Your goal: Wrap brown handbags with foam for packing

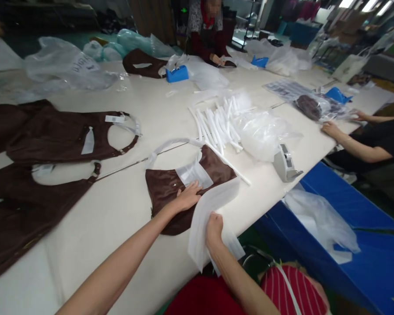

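The left hand (188, 195) lies flat with fingers spread on a folded brown garment (184, 183) near the front edge of the white table (118, 210), its fingertips reaching a white paper tag (194, 173) on the fabric. Just to the right, the right hand (214, 227) is closed on the lower edge of a clear plastic bag (210, 210), which overlaps the garment's right side and hangs past the table edge. Behind the garment lie a bundle of white plastic strips (213, 122) and a grey tape dispenser (285, 162).
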The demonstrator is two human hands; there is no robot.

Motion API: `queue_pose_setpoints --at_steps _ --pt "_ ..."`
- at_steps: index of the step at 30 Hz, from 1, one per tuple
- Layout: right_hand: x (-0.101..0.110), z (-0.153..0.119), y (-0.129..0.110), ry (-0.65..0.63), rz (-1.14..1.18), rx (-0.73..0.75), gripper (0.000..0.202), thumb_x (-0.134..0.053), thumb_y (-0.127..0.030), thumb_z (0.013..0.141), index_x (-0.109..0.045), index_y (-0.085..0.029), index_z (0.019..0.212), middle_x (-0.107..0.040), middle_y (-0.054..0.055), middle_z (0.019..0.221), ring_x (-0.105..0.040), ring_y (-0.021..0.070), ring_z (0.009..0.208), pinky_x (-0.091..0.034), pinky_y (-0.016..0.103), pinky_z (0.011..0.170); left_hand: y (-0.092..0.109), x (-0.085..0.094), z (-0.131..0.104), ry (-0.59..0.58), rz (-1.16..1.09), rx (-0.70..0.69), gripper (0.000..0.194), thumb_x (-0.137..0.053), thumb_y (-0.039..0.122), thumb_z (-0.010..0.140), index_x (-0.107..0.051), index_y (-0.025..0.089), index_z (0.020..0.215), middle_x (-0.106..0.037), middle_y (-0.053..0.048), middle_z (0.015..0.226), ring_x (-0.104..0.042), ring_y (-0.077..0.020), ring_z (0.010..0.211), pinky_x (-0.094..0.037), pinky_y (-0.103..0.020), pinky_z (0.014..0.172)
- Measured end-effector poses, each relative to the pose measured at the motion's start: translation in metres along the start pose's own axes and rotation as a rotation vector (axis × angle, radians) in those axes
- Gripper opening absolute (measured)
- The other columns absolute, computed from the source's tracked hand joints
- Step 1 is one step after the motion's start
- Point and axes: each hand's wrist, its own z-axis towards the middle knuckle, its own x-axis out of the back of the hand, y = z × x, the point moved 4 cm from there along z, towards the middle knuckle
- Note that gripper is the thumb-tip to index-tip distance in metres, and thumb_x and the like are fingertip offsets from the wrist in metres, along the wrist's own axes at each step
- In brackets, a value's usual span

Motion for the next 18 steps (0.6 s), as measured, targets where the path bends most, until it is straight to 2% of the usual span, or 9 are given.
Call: queue_pose_setpoints --at_steps 2,4,7,9,11,14,16,18 --pt "-0.001 -0.005 0.005 0.145 0.007 -0.137 0.022 -0.024 -0.032 0.094 -0.041 -0.026 0.081 -0.063 0.012 0.085 -0.059 0.0267 0.086 -0.049 0.042 0.082 0.001 0.006 0.000 -0.021 -0.002 0.009 0.066 -0.036 0.040 0.083 -0.042 0.021 0.146 -0.017 -0.008 0.164 -0.014 -0.0332 0.152 -0.018 -0.066 0.116" --pt "0.000 -0.010 0.006 0.233 0.019 -0.223 0.016 -0.031 -0.031 0.092 -0.038 -0.027 0.079 -0.064 0.012 0.087 -0.060 0.0268 0.088 -0.049 0.042 0.086 0.003 0.014 0.001 -0.041 -0.034 -0.023 0.066 -0.034 0.050 0.086 -0.048 0.020 0.143 -0.026 -0.008 0.162 -0.018 -0.0334 0.151 -0.023 -0.059 0.118" --pt "-0.002 -0.010 0.000 0.283 0.045 -0.271 0.015 -0.035 -0.029 0.091 -0.037 -0.027 0.076 -0.064 0.009 0.084 -0.061 0.0255 0.087 -0.049 0.039 0.086 0.007 0.020 0.001 -0.076 -0.070 -0.098 0.077 -0.028 0.070 0.086 -0.054 0.020 0.138 -0.035 -0.008 0.158 -0.024 -0.0329 0.149 -0.027 -0.048 0.119" --pt "-0.005 -0.008 -0.005 0.287 0.064 -0.281 0.016 -0.036 -0.029 0.091 -0.036 -0.027 0.075 -0.063 0.008 0.082 -0.062 0.0242 0.086 -0.050 0.036 0.083 0.009 0.017 0.001 -0.077 -0.005 -0.116 0.083 -0.038 0.075 0.080 -0.050 0.018 0.140 -0.034 -0.011 0.159 -0.022 -0.0353 0.149 -0.027 -0.049 0.118" --pt "-0.004 -0.006 -0.007 0.262 0.081 -0.287 0.017 -0.035 -0.029 0.091 -0.036 -0.027 0.075 -0.061 0.006 0.077 -0.062 0.0225 0.082 -0.051 0.034 0.075 0.009 0.011 0.001 -0.037 0.096 -0.101 0.082 -0.052 0.066 0.078 -0.044 0.018 0.144 -0.029 -0.014 0.161 -0.018 -0.0377 0.150 -0.027 -0.053 0.118" --pt "0.013 -0.010 -0.006 0.164 0.098 -0.295 0.015 -0.043 -0.033 0.090 -0.041 -0.026 0.076 -0.056 0.000 0.064 -0.059 0.0187 0.063 -0.047 0.030 0.058 0.009 0.001 0.000 0.011 0.174 -0.057 0.067 -0.050 0.046 0.085 -0.041 0.019 0.146 -0.019 -0.016 0.164 -0.014 -0.0374 0.151 -0.028 -0.061 0.115" --pt "0.031 -0.016 -0.007 0.119 0.080 -0.234 0.016 -0.052 -0.037 0.085 -0.045 -0.025 0.077 -0.053 -0.004 0.060 -0.054 0.0155 0.055 -0.044 0.028 0.056 0.009 -0.002 0.000 0.010 0.187 -0.042 0.063 -0.047 0.040 0.088 -0.040 0.020 0.147 -0.015 -0.017 0.164 -0.014 -0.0378 0.151 -0.027 -0.067 0.112" --pt "0.043 -0.020 -0.016 0.048 0.067 -0.113 0.018 -0.055 -0.038 0.083 -0.049 -0.024 0.075 -0.054 -0.005 0.060 -0.053 0.0134 0.056 -0.043 0.026 0.058 0.010 -0.001 0.000 0.012 0.195 -0.039 0.062 -0.047 0.039 0.088 -0.040 0.020 0.146 -0.015 -0.017 0.164 -0.014 -0.0385 0.151 -0.028 -0.070 0.110"
